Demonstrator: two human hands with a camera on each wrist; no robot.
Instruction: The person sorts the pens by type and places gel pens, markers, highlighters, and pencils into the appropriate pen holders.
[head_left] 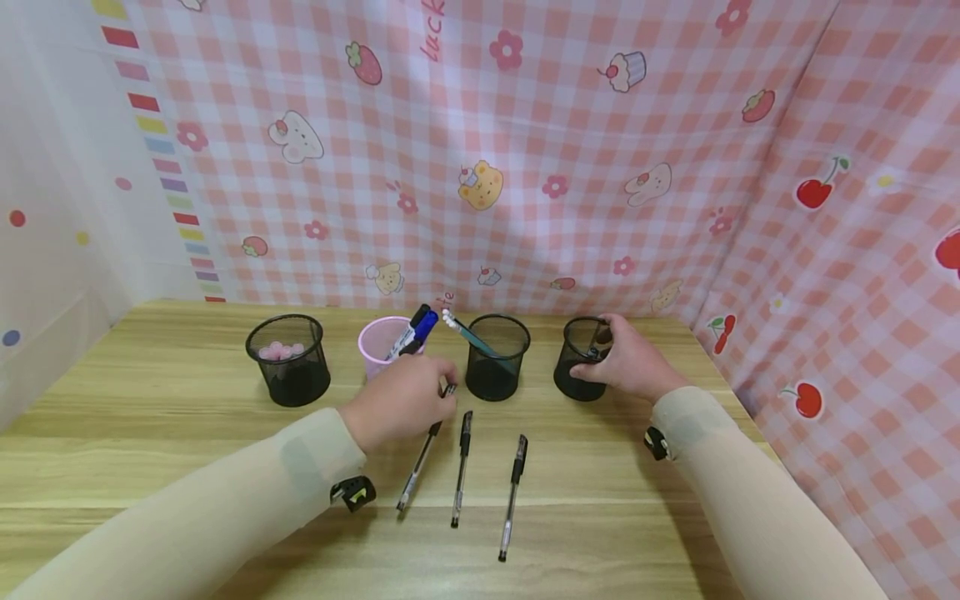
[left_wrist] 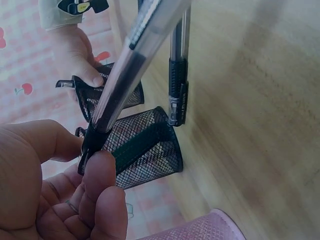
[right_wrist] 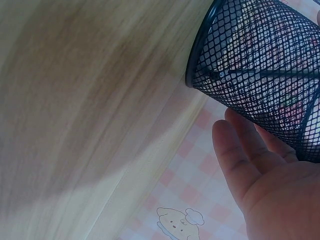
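My left hand pinches the capped end of a clear-barrelled black gel pen. In the left wrist view, the thumb and forefinger meet on that pen's black cap. Two similar gel pens, a middle one and a right one, lie on the table. My right hand holds the rightmost black mesh pen cup, thumb at the front and a finger at the rim. A dark pen shows through that cup's mesh in the right wrist view.
Left of the held cup stands another black mesh cup with teal pencils. A pink cup holds markers. At far left, a black mesh cup contains pink flower-like tops. Checked cloth hangs behind the wooden table.
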